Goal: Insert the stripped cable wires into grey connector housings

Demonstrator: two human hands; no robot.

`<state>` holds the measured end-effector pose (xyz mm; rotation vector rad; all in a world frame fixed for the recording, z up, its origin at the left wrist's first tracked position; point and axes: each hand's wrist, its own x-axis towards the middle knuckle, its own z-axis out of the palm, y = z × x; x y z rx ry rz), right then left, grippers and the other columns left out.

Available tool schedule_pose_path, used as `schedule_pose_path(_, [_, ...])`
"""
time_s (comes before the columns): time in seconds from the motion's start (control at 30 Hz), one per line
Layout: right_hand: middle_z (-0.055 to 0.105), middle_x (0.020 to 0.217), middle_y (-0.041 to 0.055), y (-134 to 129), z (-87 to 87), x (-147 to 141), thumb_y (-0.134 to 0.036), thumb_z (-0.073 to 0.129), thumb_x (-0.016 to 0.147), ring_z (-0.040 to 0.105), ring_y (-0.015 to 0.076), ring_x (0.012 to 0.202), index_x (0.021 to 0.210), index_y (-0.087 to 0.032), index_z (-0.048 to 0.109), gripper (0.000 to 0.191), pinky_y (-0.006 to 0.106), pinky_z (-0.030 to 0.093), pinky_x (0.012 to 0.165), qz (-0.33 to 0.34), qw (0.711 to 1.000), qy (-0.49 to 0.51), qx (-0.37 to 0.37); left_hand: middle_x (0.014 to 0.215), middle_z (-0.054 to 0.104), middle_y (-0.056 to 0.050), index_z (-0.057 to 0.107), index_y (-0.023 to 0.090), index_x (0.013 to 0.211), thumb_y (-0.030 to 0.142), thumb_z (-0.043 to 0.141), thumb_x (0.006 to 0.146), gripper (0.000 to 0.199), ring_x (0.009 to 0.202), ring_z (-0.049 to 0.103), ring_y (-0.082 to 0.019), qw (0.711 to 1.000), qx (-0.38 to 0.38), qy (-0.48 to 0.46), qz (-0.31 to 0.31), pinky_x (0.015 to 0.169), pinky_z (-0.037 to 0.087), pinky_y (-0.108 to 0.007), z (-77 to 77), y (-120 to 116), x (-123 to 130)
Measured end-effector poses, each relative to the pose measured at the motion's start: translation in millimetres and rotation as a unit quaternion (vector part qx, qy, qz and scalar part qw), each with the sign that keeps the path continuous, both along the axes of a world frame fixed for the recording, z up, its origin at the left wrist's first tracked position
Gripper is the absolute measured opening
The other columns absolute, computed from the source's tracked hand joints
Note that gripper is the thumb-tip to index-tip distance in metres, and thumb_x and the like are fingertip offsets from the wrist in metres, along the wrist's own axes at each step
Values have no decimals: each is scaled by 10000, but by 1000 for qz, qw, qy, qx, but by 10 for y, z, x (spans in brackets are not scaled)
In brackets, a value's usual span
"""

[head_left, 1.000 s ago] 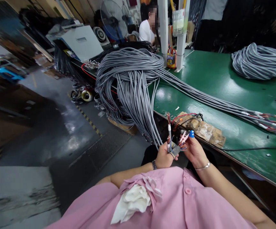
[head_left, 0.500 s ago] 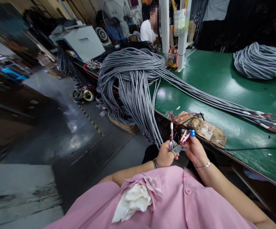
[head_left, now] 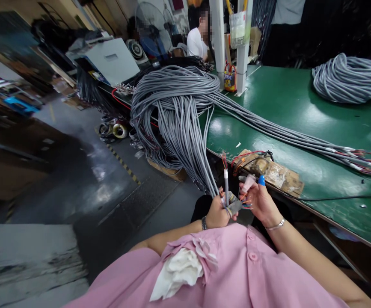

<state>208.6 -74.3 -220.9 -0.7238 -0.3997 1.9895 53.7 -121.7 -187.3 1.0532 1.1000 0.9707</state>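
Head view: your hands are together just off the near edge of the green desk (head_left: 288, 98), below a wooden block (head_left: 278, 175) set along that edge. Left hand (head_left: 219, 211): fingers closed round grey cable ends (head_left: 226, 188), fed from the big cable bundle (head_left: 185, 124) draped over the near edge. 1 white-banded end stands nearly upright above that fist. Coloured wires (head_left: 247, 205) fan out from the fist, long axis roughly level, tips toward your right side.

Key relation: those tips lie just below and a little left of your right hand (head_left: 262, 203); left has the root, right is nearer the tips. Right fingers sit close about a pale pink piece (head_left: 248, 183), blurred; cannot tell whether they pinch it. Blue cover (head_left: 261, 180) on the right thumb. 1 cable coil (head_left: 348, 81) toward the desk's far right corner.
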Motion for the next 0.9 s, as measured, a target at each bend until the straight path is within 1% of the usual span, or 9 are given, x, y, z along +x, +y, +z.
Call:
schedule_pose_path(0.17, [670, 915, 76, -4, 18, 26, -665, 572, 761, 576, 134, 679, 906, -180, 679, 518, 260, 485, 622, 17, 1000, 16, 20, 576, 581, -13, 534, 134, 735, 408, 732, 695, 340, 449, 530, -104, 999, 8, 12, 31, 442, 429, -218, 30, -70, -113])
schedule_pose_path(0.3, [680, 886, 59, 13, 49, 21, -453, 682, 780, 586, 129, 693, 912, -185, 682, 299, 240, 476, 606, -14, 999, -32, 31, 580, 580, -16, 535, 132, 725, 397, 719, 709, 323, 461, 541, -111, 999, 24, 7, 44, 449, 428, -222, 58, -41, -93])
schedule_pose_path(0.33, [680, 872, 57, 14, 55, 17, -423, 689, 782, 584, 127, 683, 916, -181, 682, 277, 237, 471, 595, -20, 998, -46, 37, 576, 577, -15, 533, 132, 715, 398, 717, 710, 324, 461, 540, -110, 999, 27, 6, 44, 450, 428, -221, 69, -29, -73])
schedule_pose_path(0.37, [678, 856, 57, 14, 62, 14, -427, 682, 787, 579, 127, 663, 912, -174, 682, 282, 240, 467, 583, -23, 997, -55, 40, 572, 575, -14, 530, 132, 705, 404, 715, 711, 329, 458, 536, -106, 999, 28, 4, 45, 450, 426, -218, 77, -16, -50])
schedule_pose_path(0.47, [665, 788, 55, 13, 82, 9, -528, 639, 788, 550, 127, 588, 863, -164, 678, 373, 260, 456, 546, -18, 997, -64, 32, 565, 568, -11, 524, 134, 684, 436, 696, 722, 350, 449, 518, -93, 998, 31, 2, 52, 444, 416, -209, 80, 22, 24])
schedule_pose_path(0.53, [647, 732, 46, 15, 93, 10, -559, 638, 775, 547, 136, 585, 818, -162, 673, 400, 265, 450, 534, -16, 998, -64, 23, 564, 564, -9, 524, 134, 689, 443, 688, 729, 352, 445, 509, -89, 998, 32, -3, 55, 442, 417, -208, 54, 44, 60])
schedule_pose_path(0.63, [638, 704, 40, 23, 104, 10, -519, 681, 755, 555, 140, 616, 785, -154, 678, 366, 261, 449, 553, -39, 997, -61, 24, 573, 565, -8, 523, 135, 715, 432, 686, 734, 340, 446, 510, -89, 998, 27, -3, 55, 443, 421, -209, -12, 68, 80])
schedule_pose_path(0.73, [662, 752, 46, 33, 109, -6, -477, 723, 731, 557, 136, 633, 820, -156, 697, 334, 256, 441, 562, -77, 995, -68, 18, 583, 571, -11, 525, 135, 727, 435, 676, 745, 337, 449, 516, -89, 998, 22, 13, 53, 445, 420, -206, -61, 77, 65])
schedule_pose_path(0.9, [672, 779, 44, 30, 105, -50, -465, 755, 697, 554, 132, 632, 829, -163, 697, 334, 249, 432, 551, -86, 994, -66, 9, 559, 552, -6, 506, 135, 681, 417, 681, 745, 337, 452, 517, -84, 998, 29, 41, 30, 453, 407, -194, -6, 64, 36])
